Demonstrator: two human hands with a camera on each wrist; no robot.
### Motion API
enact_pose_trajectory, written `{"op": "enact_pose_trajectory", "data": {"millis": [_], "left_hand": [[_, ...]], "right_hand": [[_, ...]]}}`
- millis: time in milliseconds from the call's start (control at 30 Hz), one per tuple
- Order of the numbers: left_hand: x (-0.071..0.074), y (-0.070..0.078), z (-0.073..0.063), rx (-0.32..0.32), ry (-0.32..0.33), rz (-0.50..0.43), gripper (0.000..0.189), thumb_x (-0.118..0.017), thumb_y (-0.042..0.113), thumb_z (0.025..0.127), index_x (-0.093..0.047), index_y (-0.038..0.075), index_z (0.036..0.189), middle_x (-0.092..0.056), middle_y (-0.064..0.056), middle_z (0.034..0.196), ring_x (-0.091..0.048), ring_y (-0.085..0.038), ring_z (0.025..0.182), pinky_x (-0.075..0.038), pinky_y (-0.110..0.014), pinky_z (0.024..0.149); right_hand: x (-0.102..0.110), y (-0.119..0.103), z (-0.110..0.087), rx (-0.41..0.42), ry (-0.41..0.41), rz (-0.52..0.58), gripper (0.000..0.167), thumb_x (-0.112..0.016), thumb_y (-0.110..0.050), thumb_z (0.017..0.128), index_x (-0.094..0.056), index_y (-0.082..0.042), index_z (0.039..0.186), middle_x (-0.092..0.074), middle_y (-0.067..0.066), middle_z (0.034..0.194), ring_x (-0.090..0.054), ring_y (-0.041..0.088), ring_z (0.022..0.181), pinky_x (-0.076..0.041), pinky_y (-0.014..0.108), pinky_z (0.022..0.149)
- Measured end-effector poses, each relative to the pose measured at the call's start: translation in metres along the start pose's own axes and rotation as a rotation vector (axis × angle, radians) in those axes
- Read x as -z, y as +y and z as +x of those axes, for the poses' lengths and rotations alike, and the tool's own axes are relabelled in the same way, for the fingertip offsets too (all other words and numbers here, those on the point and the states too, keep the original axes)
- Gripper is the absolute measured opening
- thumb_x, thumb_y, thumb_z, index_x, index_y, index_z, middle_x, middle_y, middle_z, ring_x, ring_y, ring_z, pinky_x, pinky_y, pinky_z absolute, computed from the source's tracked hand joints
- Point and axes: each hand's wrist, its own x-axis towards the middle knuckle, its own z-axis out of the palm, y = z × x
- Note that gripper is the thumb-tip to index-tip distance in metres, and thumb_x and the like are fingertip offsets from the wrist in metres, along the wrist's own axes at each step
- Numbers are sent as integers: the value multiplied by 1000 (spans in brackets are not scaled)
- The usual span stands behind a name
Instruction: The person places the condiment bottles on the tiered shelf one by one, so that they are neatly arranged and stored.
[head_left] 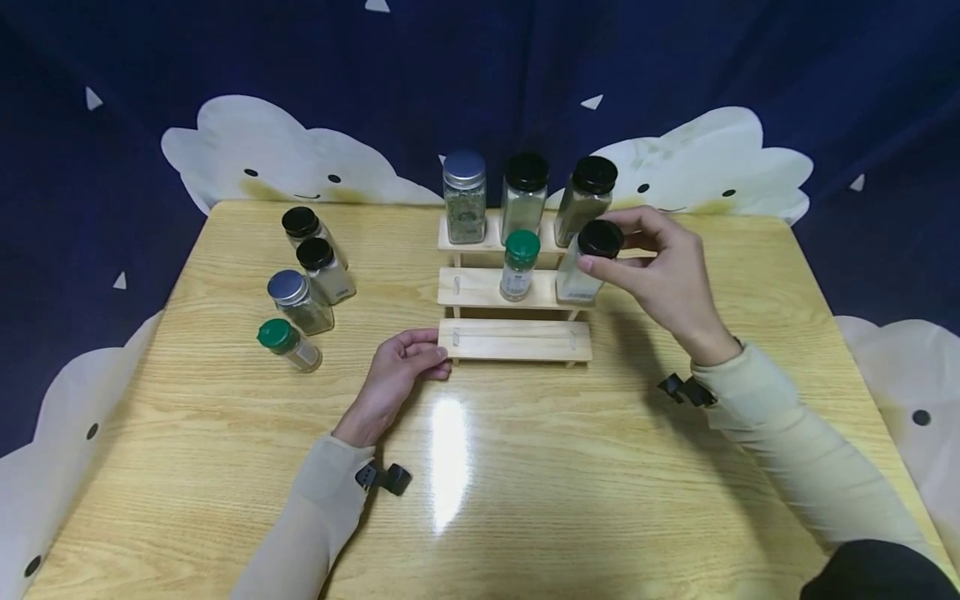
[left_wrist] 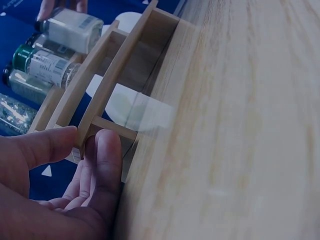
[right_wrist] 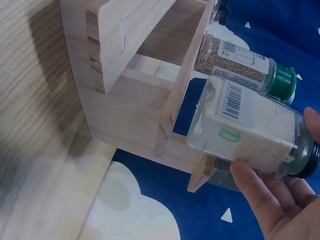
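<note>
My right hand (head_left: 663, 262) grips a square glass spice jar (head_left: 576, 279) by its black lid and upper side. Pale powder fills it, and its base is at the right end of the middle tier of a wooden three-tier spice rack (head_left: 480, 346). In the right wrist view the jar (right_wrist: 250, 127) tilts beside a green-capped spice bottle (right_wrist: 240, 65). With thumb and fingers my left hand (head_left: 401, 367) pinches the left end of the lowest tier; the left wrist view shows the thumb on top and fingers (left_wrist: 107, 155) beneath.
Three taller jars stand on the top tier: one silver-lidded (head_left: 465, 204), two black-lidded (head_left: 525, 204). Left on the wooden table (head_left: 562, 492) are two black-lidded jars (head_left: 330, 279), a silver-lidded jar (head_left: 307, 308) and a green-capped bottle (head_left: 300, 354). A dark blue curtain (head_left: 480, 75) hangs behind.
</note>
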Motion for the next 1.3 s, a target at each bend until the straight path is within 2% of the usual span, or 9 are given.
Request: {"op": "enact_pose_trajectory", "data": {"millis": [500, 833, 1300], "left_hand": [[-1, 0, -2, -6, -8, 20, 37, -61, -13, 104, -51, -19, 139, -73, -10, 98, -74, -16, 82, -69, -28, 84], [-1, 2, -2, -8, -8, 23, 37, -61, -13, 104, -51, -19, 139, -73, -10, 98, -74, -16, 82, -69, -27, 84], [-1, 2, -2, 3, 2, 19, 37, -61, -13, 104, -51, -19, 139, -73, -10, 98, -75, -16, 82, -69, -27, 83]], "right_hand": [[-5, 5, -1, -31, 5, -8, 48, -96, -9, 84, -77, -6, 128, -73, 3, 113, -68, 17, 101, -63, 15, 76], [-6, 7, -1, -21, 3, -16, 47, -96, -10, 85, -76, -6, 128, -73, 4, 115, -69, 18, 100, -63, 15, 76], [-9, 9, -2, -20, -32, 19, 49, -94, -8, 87, -74, -6, 132, -71, 6, 120, -68, 19, 107, -65, 18, 85]]}}
